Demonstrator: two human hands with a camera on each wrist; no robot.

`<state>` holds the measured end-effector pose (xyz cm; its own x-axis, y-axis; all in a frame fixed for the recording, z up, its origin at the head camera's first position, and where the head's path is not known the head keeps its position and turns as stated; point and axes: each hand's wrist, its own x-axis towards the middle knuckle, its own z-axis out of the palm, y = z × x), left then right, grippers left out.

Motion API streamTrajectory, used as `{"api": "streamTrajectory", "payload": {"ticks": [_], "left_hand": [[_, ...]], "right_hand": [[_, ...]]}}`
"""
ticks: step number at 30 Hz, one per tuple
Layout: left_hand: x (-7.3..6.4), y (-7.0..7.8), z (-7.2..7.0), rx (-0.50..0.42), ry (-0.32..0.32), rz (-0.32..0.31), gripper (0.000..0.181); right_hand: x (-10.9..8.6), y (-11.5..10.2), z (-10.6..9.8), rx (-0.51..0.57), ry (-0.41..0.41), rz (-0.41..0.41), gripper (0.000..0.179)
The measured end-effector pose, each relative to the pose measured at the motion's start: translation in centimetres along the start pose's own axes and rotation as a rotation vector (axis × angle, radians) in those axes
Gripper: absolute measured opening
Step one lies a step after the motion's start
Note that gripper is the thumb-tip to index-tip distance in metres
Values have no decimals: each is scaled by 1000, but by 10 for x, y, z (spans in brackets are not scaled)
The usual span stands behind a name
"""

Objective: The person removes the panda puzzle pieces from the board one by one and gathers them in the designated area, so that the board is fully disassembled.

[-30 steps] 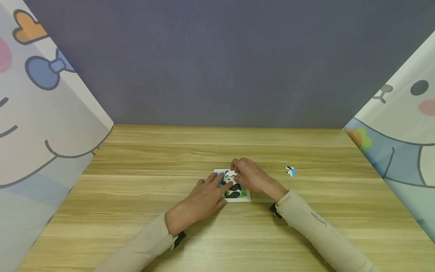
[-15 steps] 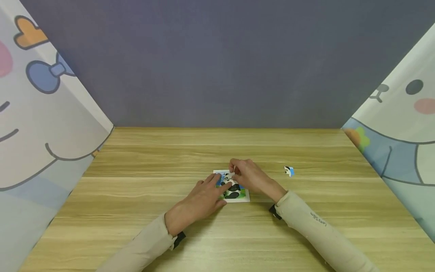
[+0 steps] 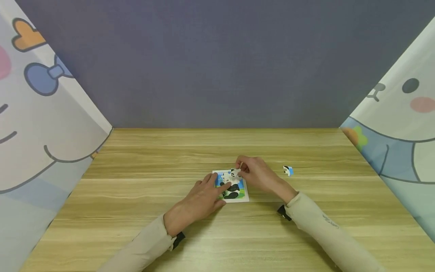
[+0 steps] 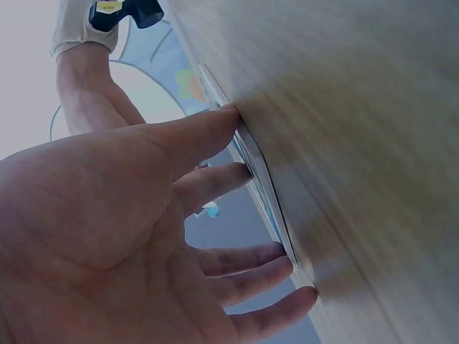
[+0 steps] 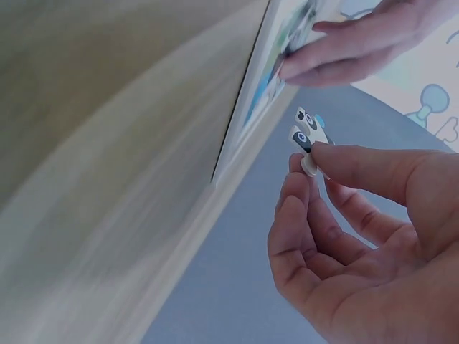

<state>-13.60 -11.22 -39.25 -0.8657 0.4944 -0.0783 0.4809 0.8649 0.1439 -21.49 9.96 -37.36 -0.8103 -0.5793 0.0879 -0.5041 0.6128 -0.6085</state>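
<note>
A small panda jigsaw puzzle (image 3: 232, 191) in a white-bordered tray (image 3: 243, 200) lies on the wooden table. My left hand (image 3: 199, 200) rests on it with extended fingers, the index finger reaching over the panda. In the left wrist view, the thumb (image 4: 208, 132) is right at the tray's near edge. Between right thumb and fingers I pinch a puzzle piece (image 5: 311, 130) printed with the panda's eyes. My right hand (image 3: 261, 174) holds it tilted, just above the tray's upper right part. A light area shows in the panda picture where the head is.
Another puzzle piece (image 3: 288, 171), blue, white and black, lies on the table (image 3: 163, 151) to the right of the tray. A dark grey panel (image 3: 217, 68) rises behind the table. Cartoon-printed panels flank both sides.
My right hand has lifted the panda-eye piece out of the picture's head area and moved slightly right with it. The left hand stays on the puzzle.
</note>
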Motion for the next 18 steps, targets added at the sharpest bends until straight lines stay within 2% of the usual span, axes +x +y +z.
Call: {"api": "streamTrajectory", "payload": {"ticks": [7, 18], "left_hand": [[-1, 0, 0, 0, 16, 7, 55], [0, -1, 1, -43, 6, 5, 54]], "right_hand": [[-8, 14, -17, -40, 39, 25, 9], [-20, 39, -44, -69, 79, 72, 7]]}}
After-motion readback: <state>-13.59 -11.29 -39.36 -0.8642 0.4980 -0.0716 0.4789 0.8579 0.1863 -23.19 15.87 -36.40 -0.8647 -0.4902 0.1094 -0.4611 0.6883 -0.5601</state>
